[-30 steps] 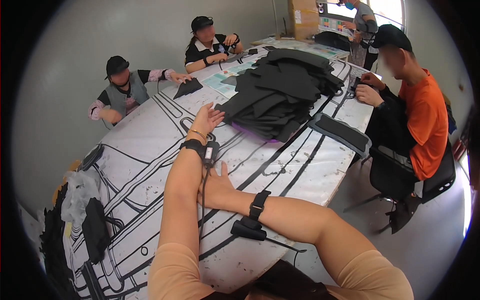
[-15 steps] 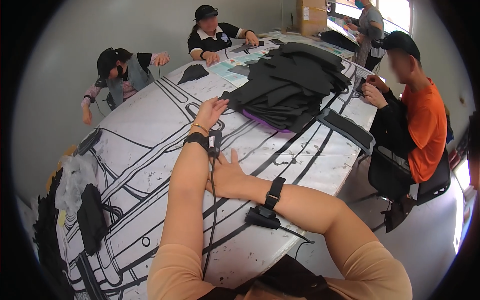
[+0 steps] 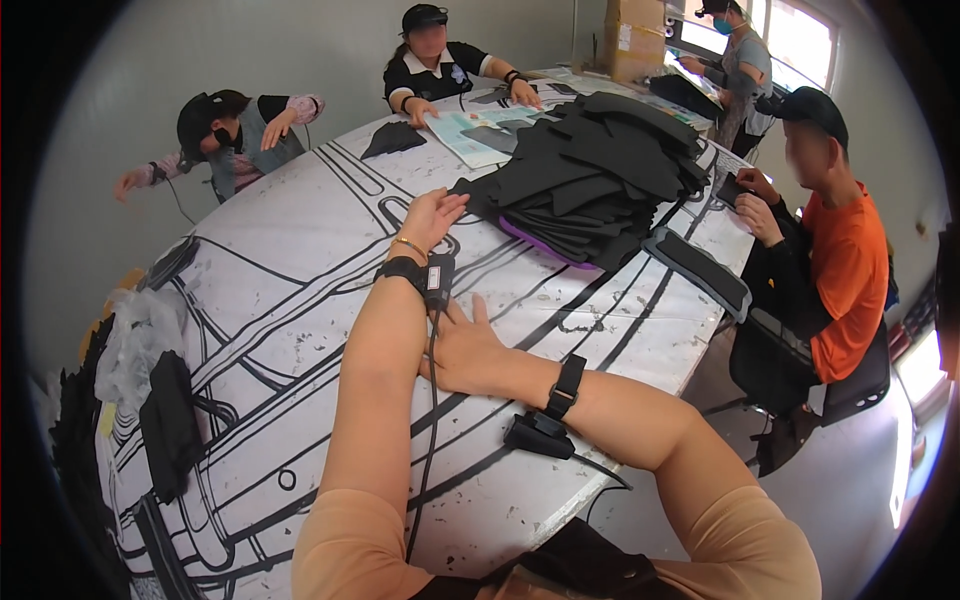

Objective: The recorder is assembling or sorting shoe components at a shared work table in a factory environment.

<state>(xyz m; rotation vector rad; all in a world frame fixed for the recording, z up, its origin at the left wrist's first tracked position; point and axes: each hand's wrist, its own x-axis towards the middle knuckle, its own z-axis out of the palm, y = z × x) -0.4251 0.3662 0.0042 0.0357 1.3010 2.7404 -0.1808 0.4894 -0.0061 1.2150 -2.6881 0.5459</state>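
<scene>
The left grip (image 3: pixel 435 215), loosely spread, has a cable (image 3: pixel 431 440) hanging from its wrist that could snag if the grips part. The right grip (image 3: pixel 466 350), also spread, sits nearer the body; rightward beyond both, stacked black pieces (image 3: pixel 590 180) could slide if brushed.

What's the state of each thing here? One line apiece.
Left hand: open, fingertips at the black pile's near edge; contact unclear
Right hand: open, palm down on the table
Black pile: loosely stacked, pieces overlapping unevenly
Table: scuffed, marked with black lines
Clear plastic bag: crumpled
Cardboard box: upright, top out of view
</scene>
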